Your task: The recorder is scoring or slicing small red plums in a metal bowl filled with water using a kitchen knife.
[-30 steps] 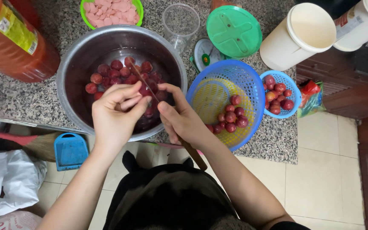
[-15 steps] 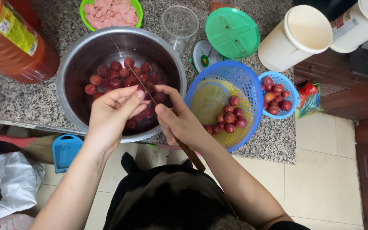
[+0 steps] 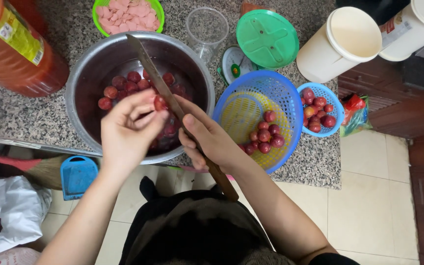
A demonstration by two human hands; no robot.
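The left hand (image 3: pixel 126 130) is pinching a small round red fruit (image 3: pixel 160 103) between its fingers over the large steel bowl (image 3: pixel 87 73) on the speckled desk (image 3: pixel 20 115). The right hand (image 3: pixel 207 137) is gripping a long wooden-handled knife (image 3: pixel 165 91), blade touching the fruit.

The left hand (image 3: pixel 126 130) is pinching a small red fruit (image 3: pixel 160 103) over the metal bowl (image 3: pixel 82 73) of red fruit. The right hand (image 3: pixel 207 140) is gripping a knife (image 3: pixel 155 73), its blade lying against that fruit. A blue basket (image 3: pixel 283 91) is sitting just beside the bowl on the speckled worktop (image 3: pixel 20 115).
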